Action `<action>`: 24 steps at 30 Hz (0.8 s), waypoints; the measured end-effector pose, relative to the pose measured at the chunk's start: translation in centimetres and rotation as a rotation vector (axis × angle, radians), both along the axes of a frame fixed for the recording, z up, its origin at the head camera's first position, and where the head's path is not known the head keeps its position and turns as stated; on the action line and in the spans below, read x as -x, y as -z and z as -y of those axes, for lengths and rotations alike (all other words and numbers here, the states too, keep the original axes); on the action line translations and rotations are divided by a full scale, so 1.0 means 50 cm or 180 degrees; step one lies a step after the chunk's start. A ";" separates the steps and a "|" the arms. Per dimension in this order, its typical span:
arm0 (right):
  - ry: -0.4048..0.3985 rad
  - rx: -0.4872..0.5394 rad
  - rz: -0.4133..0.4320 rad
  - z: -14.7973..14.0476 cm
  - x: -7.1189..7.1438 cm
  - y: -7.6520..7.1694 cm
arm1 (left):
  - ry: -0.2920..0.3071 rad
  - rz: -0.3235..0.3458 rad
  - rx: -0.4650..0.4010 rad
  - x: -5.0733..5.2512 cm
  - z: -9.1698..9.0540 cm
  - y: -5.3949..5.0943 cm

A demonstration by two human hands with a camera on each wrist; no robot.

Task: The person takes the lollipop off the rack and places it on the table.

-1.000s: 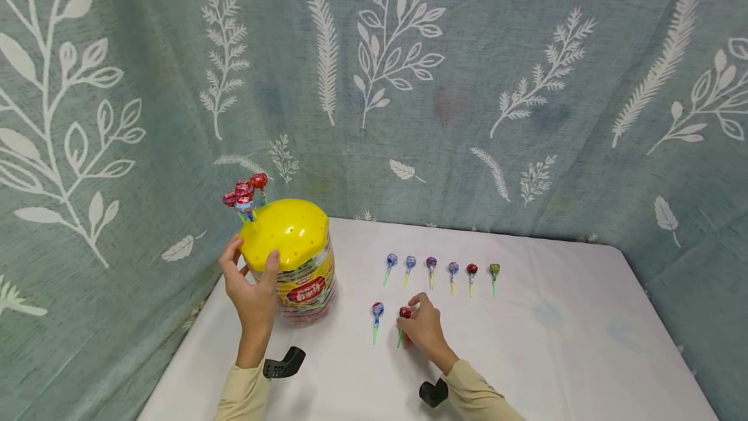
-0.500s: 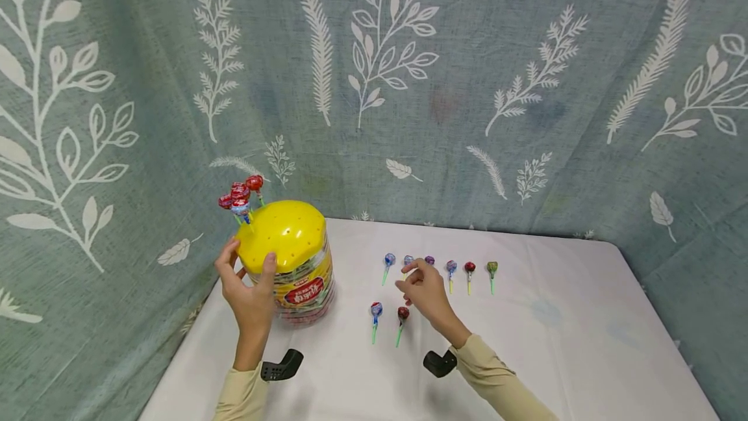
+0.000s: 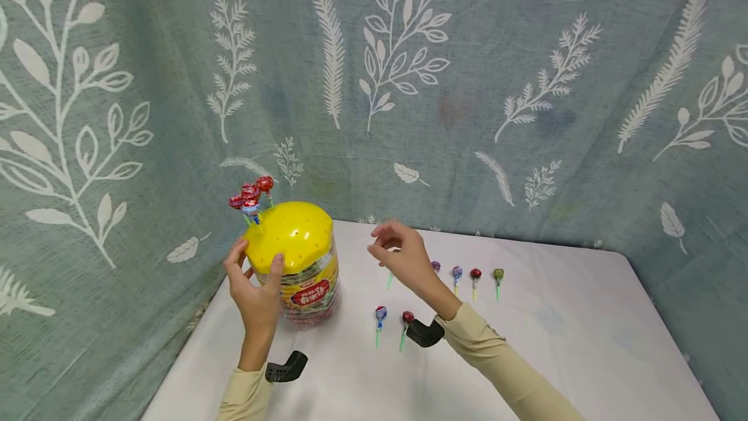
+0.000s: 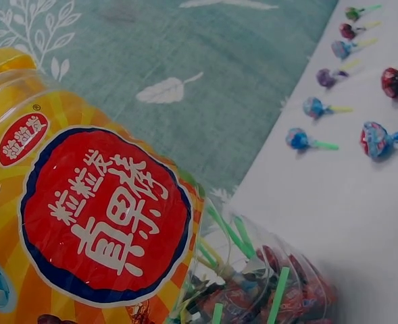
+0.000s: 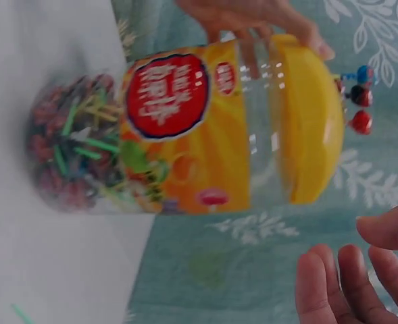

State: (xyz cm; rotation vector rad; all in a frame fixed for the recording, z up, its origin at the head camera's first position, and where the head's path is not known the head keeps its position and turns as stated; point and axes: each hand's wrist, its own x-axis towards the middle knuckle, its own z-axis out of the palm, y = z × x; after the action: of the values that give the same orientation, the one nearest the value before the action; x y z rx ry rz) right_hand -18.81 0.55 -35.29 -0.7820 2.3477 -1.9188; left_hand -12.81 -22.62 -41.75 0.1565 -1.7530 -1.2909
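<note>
I can see a long, plain beige left sleeve (image 3: 245,398), a matching right sleeve (image 3: 505,366) softly creased toward its end, a bent black left wrist camera (image 3: 287,368) whose side is dotted with what look like small holes, and, from here, a similarly angled black right wrist camera (image 3: 425,333).

"What colour was the lid (image 3: 292,232) on the left jar (image 3: 308,278)?"
"Yellow, and its yellow-orange label (image 5: 185,145) bore a red patch (image 5: 168,94)."
"And the far curtain (image 3: 444,148)?"
"Grey-green, printed with white leaves (image 3: 404,173)."
</note>
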 end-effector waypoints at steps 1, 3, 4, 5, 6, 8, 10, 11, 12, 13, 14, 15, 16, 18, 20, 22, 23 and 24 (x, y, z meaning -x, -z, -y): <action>-0.0022 -0.0012 -0.0035 0.006 0.001 -0.008 | 0.0000 0.0004 0.0000 0.000 0.000 0.001; -0.0073 0.0001 -0.0085 0.018 0.003 -0.024 | -0.0002 0.0020 0.0001 0.000 0.000 0.002; -0.0093 -0.0004 -0.0106 0.024 0.004 -0.031 | -0.0005 0.0024 0.0002 0.000 0.000 0.002; -0.0110 0.0010 -0.0127 0.031 0.009 -0.033 | -0.0006 0.0028 0.0005 0.000 0.000 0.002; -0.0121 0.0024 -0.0156 0.039 0.016 -0.033 | -0.0007 0.0027 0.0005 0.000 0.000 0.002; -0.0155 0.0054 -0.0214 0.054 0.030 -0.034 | 0.0003 0.0017 0.0012 0.001 0.001 0.001; -0.0176 0.0062 -0.0276 0.068 0.046 -0.033 | 0.0030 0.0010 0.0017 0.004 0.001 -0.001; -0.0190 0.0069 -0.0309 0.074 0.054 -0.032 | 0.0043 0.0012 0.0021 0.005 0.000 -0.002; -0.0210 0.0072 -0.0341 0.081 0.058 -0.036 | 0.0053 0.0017 0.0027 0.006 -0.001 -0.003; -0.0236 0.0069 -0.0376 0.088 0.062 -0.040 | 0.0061 0.0029 0.0032 0.008 -0.002 -0.004; -0.0267 0.0065 -0.0407 0.095 0.065 -0.044 | 0.0062 0.0034 0.0037 0.009 -0.002 -0.005; -0.0298 0.0049 -0.0435 0.104 0.068 -0.048 | 0.0061 0.0040 0.0038 0.009 -0.002 -0.005; -0.0329 0.0034 -0.0471 0.113 0.070 -0.051 | 0.0047 0.0052 0.0041 0.010 -0.002 -0.005; -0.0386 0.0000 -0.0529 0.134 0.073 -0.058 | 0.0022 0.0069 0.0038 0.010 -0.003 -0.005; -0.0417 -0.0056 -0.0570 0.156 0.074 -0.064 | -0.0001 0.0087 0.0016 0.009 -0.005 -0.005; -0.0444 -0.0104 -0.0609 0.179 0.073 -0.069 | -0.0035 0.0123 -0.0017 0.006 -0.008 -0.003; -0.0471 -0.0114 -0.0621 0.191 0.072 -0.070 | -0.0052 0.0135 -0.0034 0.004 -0.009 -0.002; -0.0495 -0.0136 -0.0639 0.203 0.071 -0.072 | -0.0065 0.0149 -0.0052 0.002 -0.010 -0.001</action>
State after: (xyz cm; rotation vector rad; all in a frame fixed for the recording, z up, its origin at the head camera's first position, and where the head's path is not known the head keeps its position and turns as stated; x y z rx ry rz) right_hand -22.39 -9.58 -31.70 -1.1659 2.3432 -1.7990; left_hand -12.90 -22.10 -41.69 0.2147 -1.7763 -1.2963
